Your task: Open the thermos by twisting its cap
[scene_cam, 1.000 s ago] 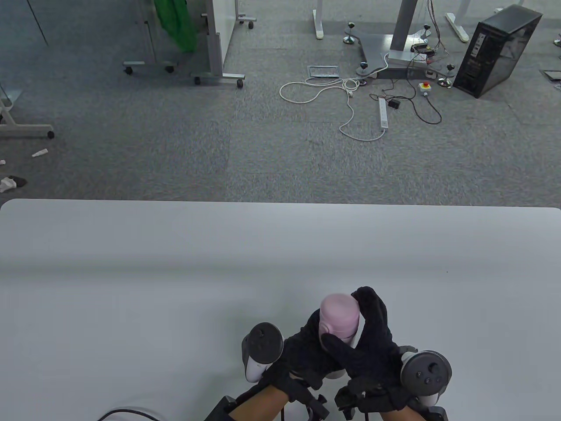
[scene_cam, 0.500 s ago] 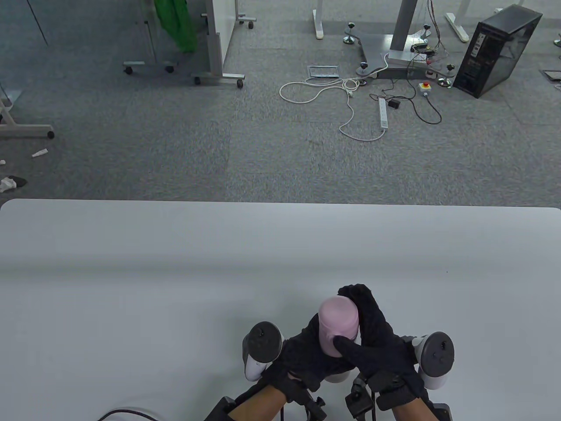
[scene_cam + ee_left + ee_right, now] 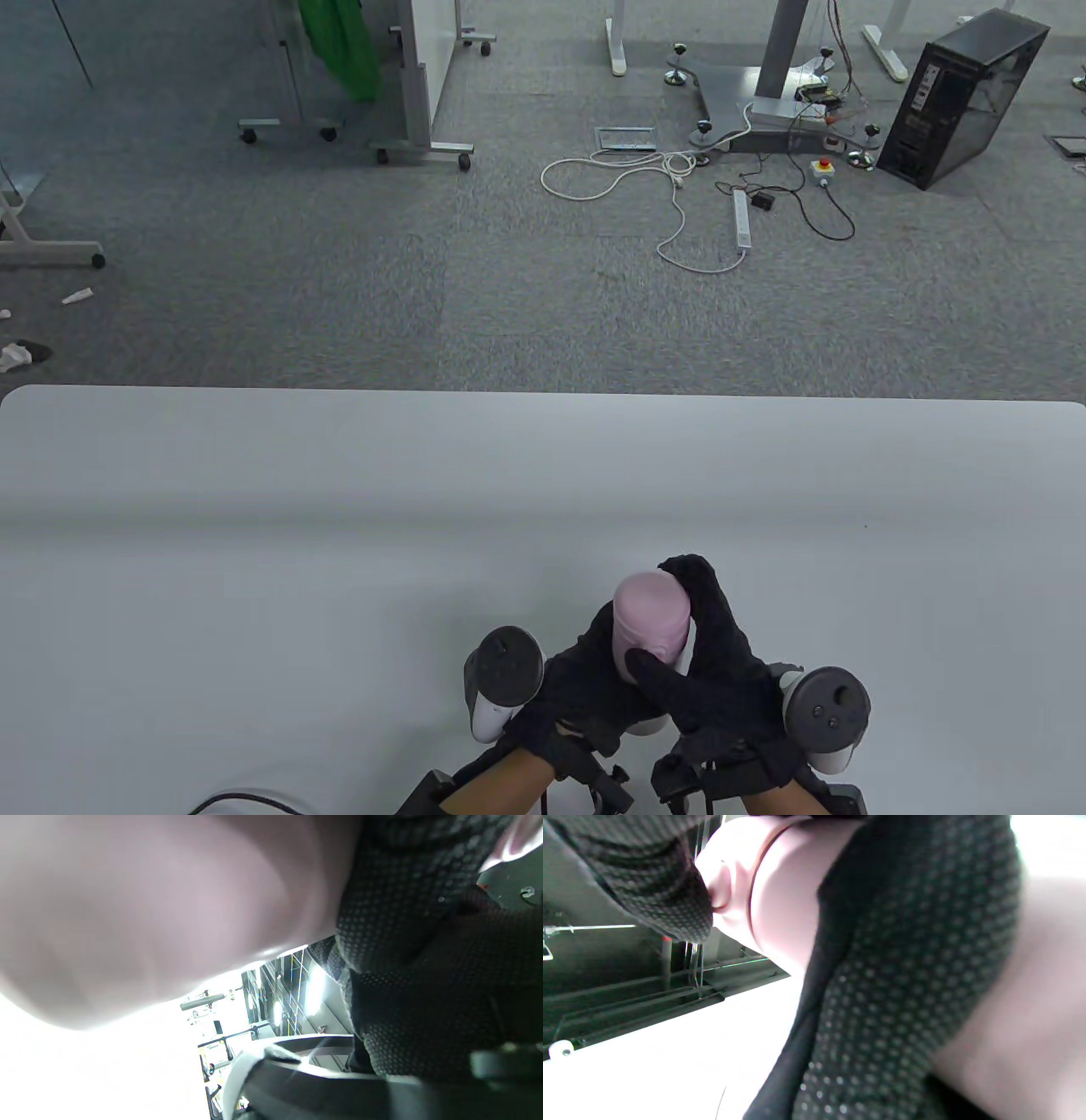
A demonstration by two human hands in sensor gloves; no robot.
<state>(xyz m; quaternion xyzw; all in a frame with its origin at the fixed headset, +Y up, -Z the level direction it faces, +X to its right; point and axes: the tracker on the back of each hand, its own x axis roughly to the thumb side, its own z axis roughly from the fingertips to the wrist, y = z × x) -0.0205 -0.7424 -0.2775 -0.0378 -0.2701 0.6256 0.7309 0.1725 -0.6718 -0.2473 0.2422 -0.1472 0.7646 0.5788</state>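
A pink thermos stands near the table's front edge, right of centre; its pink cap (image 3: pixel 652 613) shows between my hands. My left hand (image 3: pixel 585 679) wraps around the thermos body below the cap. My right hand (image 3: pixel 691 641) grips the cap, thumb on the near side and fingers over the far right side. The thermos body is mostly hidden by the gloves. The left wrist view shows the blurred pink body (image 3: pixel 140 908) very close, with gloved fingers (image 3: pixel 407 899) beside it. The right wrist view shows the pink thermos (image 3: pixel 780 899) with gloved fingers (image 3: pixel 903 984) across it.
The white table (image 3: pixel 339 526) spreads wide to the left and far side of the hands. A black cable (image 3: pixel 237 800) lies at the front edge, left of the arms. Beyond the table is grey carpet with cables and a computer tower (image 3: pixel 959 93).
My right hand first turned on the cap, its wrist tracker swinging up and outward, then turned back partway. The left hand and the thermos stayed almost still.
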